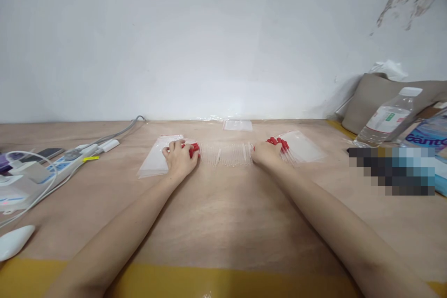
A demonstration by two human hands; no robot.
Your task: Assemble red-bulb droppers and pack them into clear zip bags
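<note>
A row of thin clear sticks lies side by side on the table between my two hands. At its left end my left hand has its fingers bent around small red pieces, with the thumb against them. My right hand is closed at the row's right end, and its fingertips are mostly hidden. Just beyond it, red-ended thin clear sticks fan out. Clear flat plastic bags lie beside each hand: one bag partly under the left, another bag right of the right.
Another small bag lies near the wall. On the left are a power strip with cables, a phone and a white mouse. A water bottle, a grey-brown container and a blue package stand at right.
</note>
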